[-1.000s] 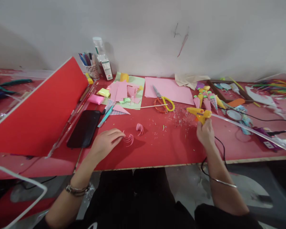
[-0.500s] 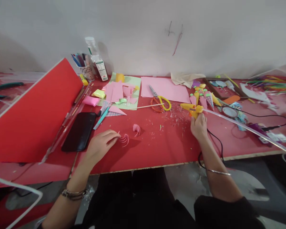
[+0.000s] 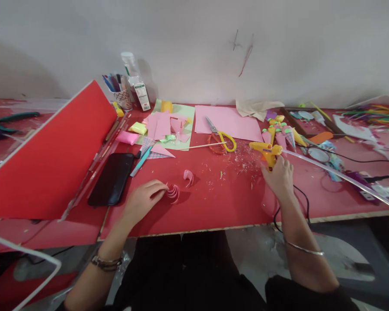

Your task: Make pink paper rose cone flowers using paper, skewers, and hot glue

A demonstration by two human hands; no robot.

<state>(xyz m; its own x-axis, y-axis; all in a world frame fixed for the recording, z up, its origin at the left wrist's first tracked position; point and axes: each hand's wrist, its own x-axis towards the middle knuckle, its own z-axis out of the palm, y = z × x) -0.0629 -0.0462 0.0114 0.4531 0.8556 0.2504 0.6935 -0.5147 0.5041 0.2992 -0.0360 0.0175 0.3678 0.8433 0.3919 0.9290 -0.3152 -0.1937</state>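
My left hand [image 3: 145,198] pinches the end of a pink curled paper strip [image 3: 173,193], which fans into several thin loops above the red tabletop. Just right of it lies a second pink paper curl [image 3: 188,176], touched by neither hand. On the right, a yellow glue gun [image 3: 266,149] rests on the table, a long clear glue stick [image 3: 330,173] sticking out of its back. My right hand [image 3: 281,176] is at the gun's handle, thumb and fingers apart on either side of it; the handle's lower end shows between them.
Yellow-handled scissors [image 3: 226,140] and a thin stick [image 3: 202,146] lie ahead, near pink paper sheets [image 3: 228,123]. A black phone [image 3: 112,179] and a leaning red board [image 3: 52,155] are at left. Small paper cones [image 3: 280,134] stand behind the gun; its black cord hangs over the front edge.
My right hand has loosened from the glue gun's handle and drawn slightly back to the right; the gun stays in place. My left hand still pinches the curled strip. The view has shifted slightly.
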